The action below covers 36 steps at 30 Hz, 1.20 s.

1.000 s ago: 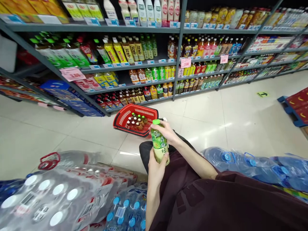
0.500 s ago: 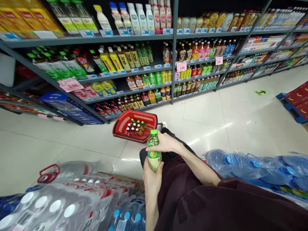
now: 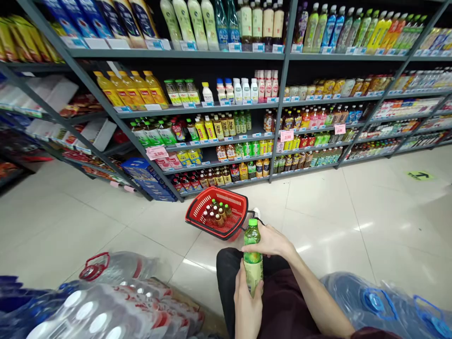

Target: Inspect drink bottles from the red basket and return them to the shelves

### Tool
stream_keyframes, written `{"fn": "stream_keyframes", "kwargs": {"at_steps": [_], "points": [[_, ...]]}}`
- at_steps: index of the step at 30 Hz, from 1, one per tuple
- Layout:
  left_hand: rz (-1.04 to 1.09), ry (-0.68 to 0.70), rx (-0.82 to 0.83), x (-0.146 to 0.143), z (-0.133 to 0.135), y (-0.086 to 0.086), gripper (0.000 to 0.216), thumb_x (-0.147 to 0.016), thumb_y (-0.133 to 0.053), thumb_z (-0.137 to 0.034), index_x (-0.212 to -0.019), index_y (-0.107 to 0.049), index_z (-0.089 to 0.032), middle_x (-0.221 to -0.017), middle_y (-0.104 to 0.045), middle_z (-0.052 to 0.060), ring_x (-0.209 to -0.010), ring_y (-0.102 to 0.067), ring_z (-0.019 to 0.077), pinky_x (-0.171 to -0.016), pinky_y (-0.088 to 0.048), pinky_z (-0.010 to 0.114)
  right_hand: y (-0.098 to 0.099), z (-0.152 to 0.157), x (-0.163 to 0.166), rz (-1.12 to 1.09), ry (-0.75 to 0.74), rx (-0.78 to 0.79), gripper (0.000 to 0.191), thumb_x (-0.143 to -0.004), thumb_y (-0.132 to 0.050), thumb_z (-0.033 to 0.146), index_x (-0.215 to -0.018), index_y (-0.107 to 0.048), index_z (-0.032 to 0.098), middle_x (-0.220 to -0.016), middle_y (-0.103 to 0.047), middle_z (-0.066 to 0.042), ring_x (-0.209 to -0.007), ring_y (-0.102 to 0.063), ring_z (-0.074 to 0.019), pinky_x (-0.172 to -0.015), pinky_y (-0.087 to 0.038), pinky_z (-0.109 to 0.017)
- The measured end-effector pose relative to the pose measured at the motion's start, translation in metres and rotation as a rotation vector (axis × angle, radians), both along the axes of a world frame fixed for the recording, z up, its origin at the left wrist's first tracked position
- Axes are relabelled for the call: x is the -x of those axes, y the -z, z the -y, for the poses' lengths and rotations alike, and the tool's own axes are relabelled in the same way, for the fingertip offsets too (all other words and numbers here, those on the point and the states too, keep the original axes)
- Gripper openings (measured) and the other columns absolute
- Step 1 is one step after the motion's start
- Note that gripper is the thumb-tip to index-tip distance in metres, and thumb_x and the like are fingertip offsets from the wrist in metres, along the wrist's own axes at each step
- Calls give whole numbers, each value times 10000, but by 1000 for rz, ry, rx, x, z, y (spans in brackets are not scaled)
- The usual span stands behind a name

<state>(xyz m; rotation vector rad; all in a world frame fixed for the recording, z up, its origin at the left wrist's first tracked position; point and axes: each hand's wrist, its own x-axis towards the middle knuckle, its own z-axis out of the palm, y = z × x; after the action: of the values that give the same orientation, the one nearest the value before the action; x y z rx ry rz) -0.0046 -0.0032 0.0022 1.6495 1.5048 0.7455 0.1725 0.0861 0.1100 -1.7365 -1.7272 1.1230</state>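
A green-capped bottle of green tea [image 3: 253, 270] stands nearly upright over my lap, held in both hands. My left hand [image 3: 248, 301] is wrapped round its lower part, thumb on the right side. Higher up, my right hand [image 3: 271, 242] grips it near the shoulder, its fingers reaching across the front. The label shows green above and pale yellow below. Just beyond my knees a red shopping basket [image 3: 197, 225] rests on the floor, its black handle folded down toward me. Inside it stand several small drink bottles [image 3: 219, 216] with white and green caps.
Shelves [image 3: 183, 109] full of drinks run along the far side, with pink price signs [image 3: 286, 135]. Wrapped packs of bottles [image 3: 116, 310] lie at the lower left. Large blue water jugs [image 3: 370, 301] stand at the lower right. Blue cartons [image 3: 151, 181] are stacked by the shelf end.
The view has tilted up, so more upper shelves show and the basket, hands and bottle sit lower and further right in the picture. Both hands keep their hold on the bottle.
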Motion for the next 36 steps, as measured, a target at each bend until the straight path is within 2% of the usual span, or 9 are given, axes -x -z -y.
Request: {"fn": "stream_keyframes", "kwargs": {"at_steps": [2, 7, 11, 14, 21, 23, 27, 31, 36], "points": [[-23, -16, -20, 2, -1, -4, 735, -936, -430, -402, -1602, -276, -133, -1597, -429, 188, -1489, -431, 275, -1222, -378, 433, 1, 0, 5, -16, 24, -71, 624, -751, -795, 614, -1186, -585, 218, -748, -704, 9, -468, -609, -172, -515, -454, -289], [30, -80, -29, 3, 3, -21, 719, -929, -489, -401, -1587, -327, -162, -1600, -436, 159, -1487, -435, 265, -1228, -375, 421, -2, 2, 17, -16, 92, -224, 509, -756, -799, 495, -1152, -629, 222, -969, -759, -33, -885, -728, -254, -776, -527, -340], [121, -9, 9, 5, 9, -39, 696, -965, -489, -392, -1602, -319, -169, -1632, -393, 135, -1519, -381, 226, -1263, -315, 377, -6, 4, 17, -35, 133, -218, 439, -757, -790, 486, -1074, -659, 211, -976, -769, -40, -877, -739, -239, -792, -541, -328], [66, 95, 60, 11, 12, -48, 681, -987, -467, -355, -1622, -300, -173, -1654, -358, 118, -1529, -352, 216, -1280, -279, 367, -9, 4, 9, 86, 125, -260, 441, -750, -783, 527, -1031, -656, 212, -933, -769, -48, -839, -739, -247, -763, -536, -329], [-466, 536, 370, 24, 25, -39, 665, -933, -569, -307, -1553, -461, -92, -1463, -564, 235, -1338, -527, 441, -1103, -444, 597, 8, 0, -11, 470, 131, -336, 489, -754, -727, 653, -938, -597, 220, -856, -746, -80, -825, -727, -301, -690, -496, -340], [-496, 548, 428, 27, 25, -37, 658, -941, -561, -318, -1539, -472, -58, -1414, -594, 261, -1325, -540, 450, -1101, -446, 579, 17, -3, -17, 532, 114, -308, 499, -762, -710, 680, -925, -609, 219, -840, -745, -81, -826, -730, -307, -681, -493, -342], [-485, 479, 345, 35, 20, -39, 678, -948, -538, -296, -1573, -416, -63, -1433, -579, 257, -1347, -522, 434, -1129, -418, 569, 27, -10, -24, 574, 53, -276, 487, -790, -694, 669, -975, -665, 220, -879, -769, -78, -859, -744, -314, -708, -504, -352], [-505, 445, 348, 42, 17, -37, 676, -933, -535, -281, -1563, -433, -57, -1408, -594, 264, -1297, -553, 438, -1093, -439, 580, 27, -13, -22, 542, 52, -316, 532, -769, -735, 640, -1101, -685, 228, -922, -783, -63, -869, -755, -302, -762, -530, -361], [-470, 496, 344, 44, 14, -37, 677, -943, -524, -308, -1573, -425, -82, -1446, -579, 243, -1330, -536, 427, -1123, -423, 563, 24, -19, -14, 463, 38, -393, 605, -758, -768, 618, -1211, -646, 236, -935, -784, -38, -833, -761, -264, -800, -559, -357]]}}
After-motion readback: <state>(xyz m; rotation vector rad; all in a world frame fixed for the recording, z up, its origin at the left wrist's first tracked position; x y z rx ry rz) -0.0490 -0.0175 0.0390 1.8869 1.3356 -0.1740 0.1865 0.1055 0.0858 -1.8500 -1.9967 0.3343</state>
